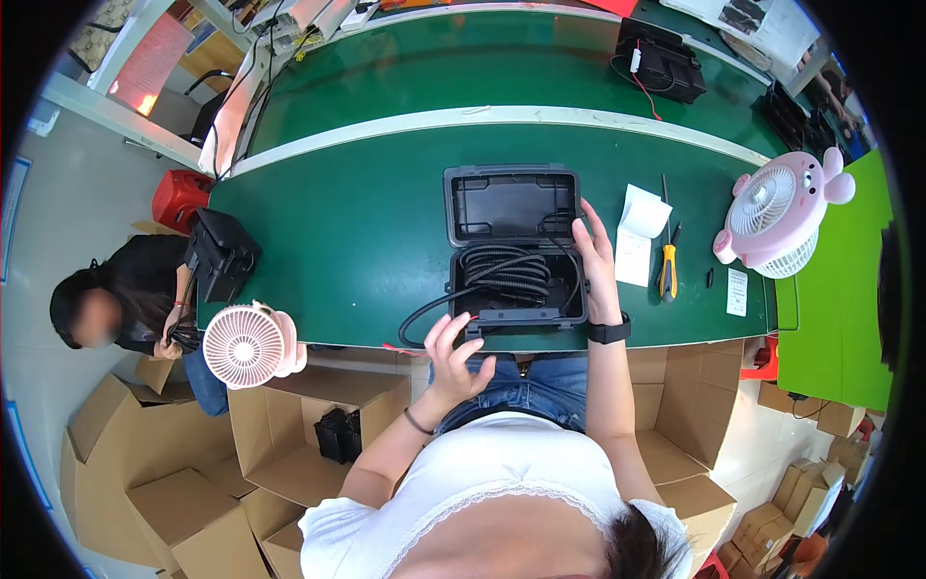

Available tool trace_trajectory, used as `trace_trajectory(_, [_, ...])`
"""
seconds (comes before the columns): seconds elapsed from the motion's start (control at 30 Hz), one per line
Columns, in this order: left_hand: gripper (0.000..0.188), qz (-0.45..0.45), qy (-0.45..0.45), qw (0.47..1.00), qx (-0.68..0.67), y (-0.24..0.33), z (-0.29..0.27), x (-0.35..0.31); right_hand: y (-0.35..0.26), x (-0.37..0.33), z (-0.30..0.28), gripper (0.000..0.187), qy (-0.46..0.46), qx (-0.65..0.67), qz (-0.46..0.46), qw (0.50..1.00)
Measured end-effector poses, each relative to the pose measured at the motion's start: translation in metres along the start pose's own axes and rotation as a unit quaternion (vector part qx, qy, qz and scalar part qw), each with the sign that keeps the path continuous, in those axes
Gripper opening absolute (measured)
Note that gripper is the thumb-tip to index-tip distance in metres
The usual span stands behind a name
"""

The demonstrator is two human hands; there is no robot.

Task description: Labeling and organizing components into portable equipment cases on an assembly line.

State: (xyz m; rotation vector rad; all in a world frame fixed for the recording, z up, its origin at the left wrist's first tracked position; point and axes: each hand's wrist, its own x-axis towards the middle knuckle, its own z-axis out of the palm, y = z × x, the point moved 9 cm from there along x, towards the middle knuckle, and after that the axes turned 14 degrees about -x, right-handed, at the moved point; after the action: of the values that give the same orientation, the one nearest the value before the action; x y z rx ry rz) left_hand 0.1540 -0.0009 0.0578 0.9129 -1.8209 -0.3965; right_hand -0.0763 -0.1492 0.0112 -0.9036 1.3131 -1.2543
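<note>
Directly before me a black plastic box (526, 316) stands near the table's front edge, its lid (511, 205) folded back. A coiled black corrugated cable (502, 273) fills it, and one loop hangs out at the left front corner. Red wire (403, 350) shows beside that corner, at the table edge. My left hand (457, 363) is at the same corner, fingers spread and bent, with nothing visible in its grasp. Along the right side of the box and lid, my right hand (598, 259) lies with fingers stretched out; whether it presses on the box I cannot tell.
Right of the box lie a paper slip (637, 236) and a yellow-handled screwdriver (667, 270). Farther right stands a pink fan (772, 207); another fan (246, 347) is at the left front edge. A person (135, 299) sits at the left. Cardboard boxes (309, 386) stand below the table.
</note>
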Motion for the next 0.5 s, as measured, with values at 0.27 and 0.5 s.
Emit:
trace_trajectory(0.27, [0.023,0.065,0.030,0.988,0.134,0.037,-0.054,0.087,-0.012,-0.007,-0.005,0.058,0.004,-0.041,-0.030,0.999])
trace_trajectory(0.5, [0.053,-0.019,-0.160,0.981,0.108,0.009,-0.009,0.123,-0.036,-0.019,0.002,0.059,-0.007,-0.034,-0.079,0.996])
